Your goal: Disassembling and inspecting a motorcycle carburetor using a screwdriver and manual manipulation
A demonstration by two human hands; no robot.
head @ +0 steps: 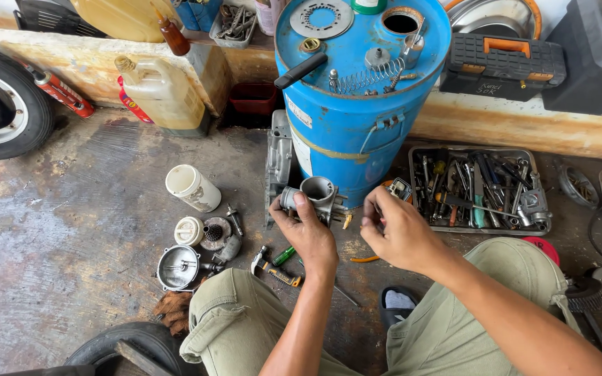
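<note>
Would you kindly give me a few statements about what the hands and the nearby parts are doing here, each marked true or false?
1. The left hand holds a grey metal carburettor body. True.
2. The right hand rests inside the tool tray. False: it is beside the tray, close to the carburettor body, fingers curled; what they pinch cannot be told.
3. A coil spring lies on top of the blue drum. True.
4. The white plastic jar stands upright on the drum. False: it lies tipped on the concrete floor.
5. A green-handled screwdriver lies on the floor near the left hand. True.
</note>
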